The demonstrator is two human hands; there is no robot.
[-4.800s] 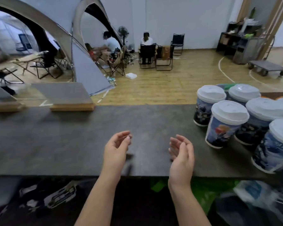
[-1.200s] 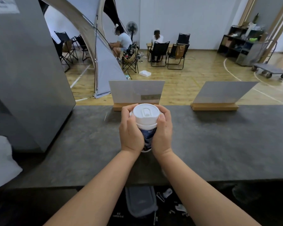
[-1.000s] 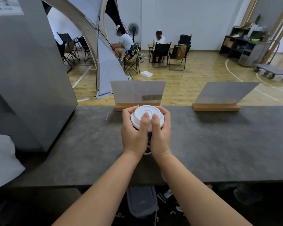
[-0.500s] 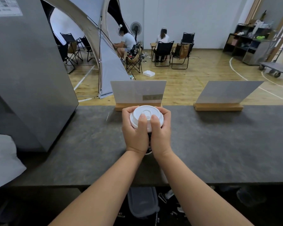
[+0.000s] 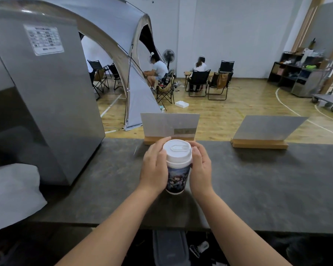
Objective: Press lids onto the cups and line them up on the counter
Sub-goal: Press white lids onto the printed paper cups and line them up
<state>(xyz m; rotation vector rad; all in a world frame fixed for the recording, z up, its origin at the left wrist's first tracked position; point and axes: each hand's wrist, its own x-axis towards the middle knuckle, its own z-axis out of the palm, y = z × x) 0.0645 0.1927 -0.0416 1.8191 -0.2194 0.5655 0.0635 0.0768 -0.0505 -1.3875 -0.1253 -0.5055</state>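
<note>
The left hand (image 5: 155, 169) and right hand (image 5: 200, 167) are cupping the printed cup (image 5: 176, 179) from either side, fingers curled around its wall and the rim of the white lid (image 5: 178, 150), as it is standing upright on the bench (image 5: 258, 189). The lid looks level, so the pressing step seems to be finishing. Next, the person is likely needing to carry the cup to the row, which is lying out of view.

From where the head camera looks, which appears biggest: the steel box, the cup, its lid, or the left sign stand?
1. steel box, also nearest
2. left sign stand
3. cup
4. lid

Stand sits farther, so true order is unsure.
</note>
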